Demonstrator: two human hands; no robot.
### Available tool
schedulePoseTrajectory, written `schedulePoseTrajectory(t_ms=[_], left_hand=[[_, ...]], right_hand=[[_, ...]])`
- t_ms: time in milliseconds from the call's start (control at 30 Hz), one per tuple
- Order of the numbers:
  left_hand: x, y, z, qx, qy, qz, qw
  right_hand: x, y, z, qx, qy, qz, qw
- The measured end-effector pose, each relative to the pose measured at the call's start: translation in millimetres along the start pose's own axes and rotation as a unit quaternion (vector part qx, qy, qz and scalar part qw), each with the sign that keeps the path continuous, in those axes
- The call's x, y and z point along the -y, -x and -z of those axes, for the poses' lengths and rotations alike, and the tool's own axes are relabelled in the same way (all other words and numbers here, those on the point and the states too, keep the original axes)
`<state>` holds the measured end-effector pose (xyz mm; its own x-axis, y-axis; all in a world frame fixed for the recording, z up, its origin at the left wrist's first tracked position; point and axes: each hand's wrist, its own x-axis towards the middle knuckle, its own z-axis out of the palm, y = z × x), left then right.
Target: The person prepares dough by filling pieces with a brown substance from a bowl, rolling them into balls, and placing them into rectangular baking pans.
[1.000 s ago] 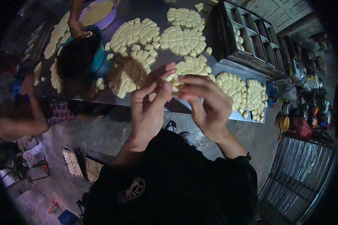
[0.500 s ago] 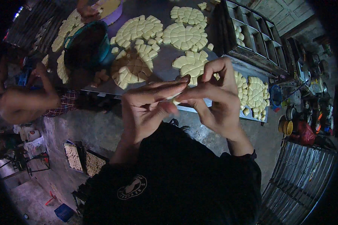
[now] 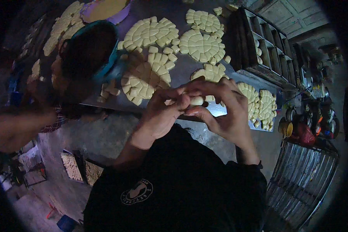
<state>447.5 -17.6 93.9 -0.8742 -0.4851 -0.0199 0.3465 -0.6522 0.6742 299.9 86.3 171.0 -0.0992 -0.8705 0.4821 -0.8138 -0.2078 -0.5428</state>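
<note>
At the frame's centre, the left hand (image 3: 161, 114) pinches a small dough piece (image 3: 197, 101), the right hand (image 3: 230, 110) curled around it, grip unclear from here, seemingly mid-shaping, the next move likely wanting gentle pressure.

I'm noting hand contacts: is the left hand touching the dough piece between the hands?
Touching: the head view shows the left hand against the dough piece, its thumb overlapping one end with no gap.

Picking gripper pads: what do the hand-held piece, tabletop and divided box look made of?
Held piece: probably dough; pale, smooth, rounded.
Tabletop: likely sheet metal; grey, bright glare near the edge.
Divided box: perhaps wood; dark, dull, plank-like sides.
</note>
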Motion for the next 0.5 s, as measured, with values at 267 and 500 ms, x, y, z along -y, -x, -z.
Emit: schedulePoseTrajectory(t_ms=[267,500], left_hand=[[38,-42,97,-0.012,-0.457,-0.133,0.880],[68,-23,157,0.145,-0.684,-0.112,0.706]], right_hand=[[-64,21,-86,0.073,-0.302,-0.417,0.854],[-126,104,-152,0.065,-0.057,-0.360,0.929]])
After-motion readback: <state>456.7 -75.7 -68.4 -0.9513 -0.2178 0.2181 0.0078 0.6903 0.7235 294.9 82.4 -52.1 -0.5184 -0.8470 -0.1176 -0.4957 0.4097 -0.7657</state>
